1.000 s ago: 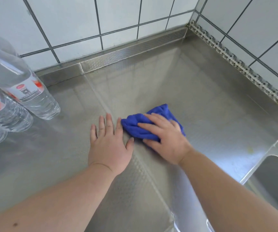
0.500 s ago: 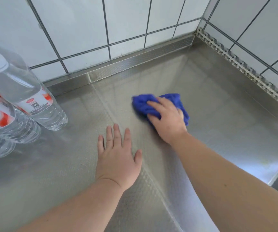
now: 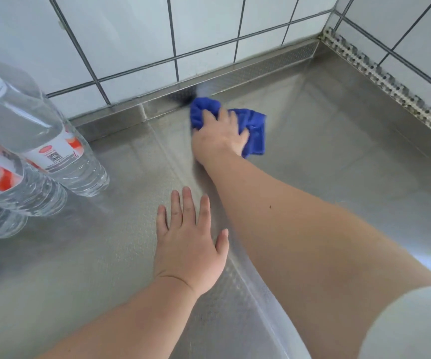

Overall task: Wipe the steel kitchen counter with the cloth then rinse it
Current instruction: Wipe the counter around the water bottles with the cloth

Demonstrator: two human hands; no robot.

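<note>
The blue cloth (image 3: pixel 254 130) lies bunched on the steel counter (image 3: pixel 338 156), close to the back upstand near the tiled wall. My right hand (image 3: pixel 219 136) is stretched far forward on top of it, fingers curled into the bunched fabric and pressing it down. Part of the cloth sticks out to the right of the hand and part bulges past the fingertips. My left hand (image 3: pixel 188 244) rests flat on the counter nearer to me, fingers straight and spread, holding nothing.
Several clear plastic water bottles (image 3: pixel 53 141) with red-and-white labels lie stacked at the left. White tiled walls (image 3: pixel 131 35) meet in a corner at the back right. A perforated metal strip (image 3: pixel 390 84) runs along the right wall.
My right hand has pushed the cloth away from me, from beside the left hand up to the back upstand. The left hand has stayed flat on the counter.
</note>
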